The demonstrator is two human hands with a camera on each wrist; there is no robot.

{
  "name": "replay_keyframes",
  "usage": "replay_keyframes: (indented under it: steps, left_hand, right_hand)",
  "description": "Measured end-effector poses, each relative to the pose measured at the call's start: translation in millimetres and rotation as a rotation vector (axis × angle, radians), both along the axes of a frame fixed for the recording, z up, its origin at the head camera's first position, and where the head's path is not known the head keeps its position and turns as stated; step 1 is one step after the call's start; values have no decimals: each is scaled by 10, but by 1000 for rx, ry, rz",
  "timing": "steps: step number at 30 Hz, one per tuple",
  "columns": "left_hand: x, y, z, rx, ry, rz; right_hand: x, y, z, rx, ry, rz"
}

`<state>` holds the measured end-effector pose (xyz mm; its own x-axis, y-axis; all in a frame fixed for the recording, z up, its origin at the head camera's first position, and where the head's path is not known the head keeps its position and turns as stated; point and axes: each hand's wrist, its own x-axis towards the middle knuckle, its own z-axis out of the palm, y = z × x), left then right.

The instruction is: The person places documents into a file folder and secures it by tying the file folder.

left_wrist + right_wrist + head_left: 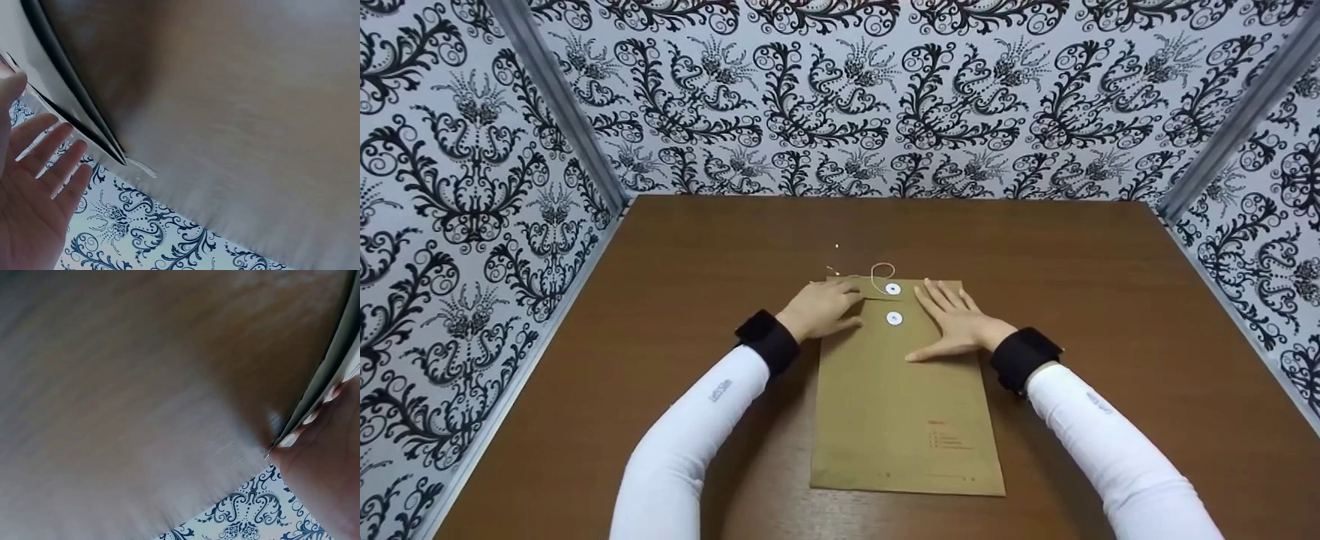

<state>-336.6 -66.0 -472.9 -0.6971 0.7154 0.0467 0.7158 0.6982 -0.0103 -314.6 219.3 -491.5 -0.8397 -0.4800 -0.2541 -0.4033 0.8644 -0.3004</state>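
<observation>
The brown envelope lies flat on the wooden table, flap end away from the person. The right hand rests flat on it, fingers spread. The left hand presses its flap corner, fingers relaxed. Beyond them, the loose string curls by the upper button.

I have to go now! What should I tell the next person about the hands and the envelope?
Left hand: flat on the top left of the brown envelope, fingers on the flap.
Right hand: open, flat on the top right.
The envelope lies on the wooden table, flap folded down.
The string hangs loose by the upper white disc; the lower disc is bare.
Left, probably: winding the string.
</observation>
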Motion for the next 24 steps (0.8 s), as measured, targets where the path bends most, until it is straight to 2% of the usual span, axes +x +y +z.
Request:
replay_keyframes:
  steps: [5, 8, 11, 14, 18, 21, 24]
  left_hand:
    - [-75, 159, 38, 39, 117, -59]
    - [-110, 240, 39, 32, 224, -91]
    - [-136, 304, 5, -22, 315, -112]
    - [-157, 354, -42, -118, 380, -124]
    - [-191, 407, -63, -174, 370, -114]
    - [-215, 434, -55, -160, 337, -103]
    - [-238, 450, -60, -162, 347, -107]
  right_hand:
    - [10, -4, 5, 5, -6, -6]
    - [19, -15, 23, -1, -2, -3]
    - [23, -28, 9, -9, -3, 4]
    - [24, -38, -2, -14, -3, 12]
    - [23, -28, 18, -5, 6, 6]
    - [22, -17, 35, 8, 6, -2]
    - [21, -14, 27, 7, 6, 0]
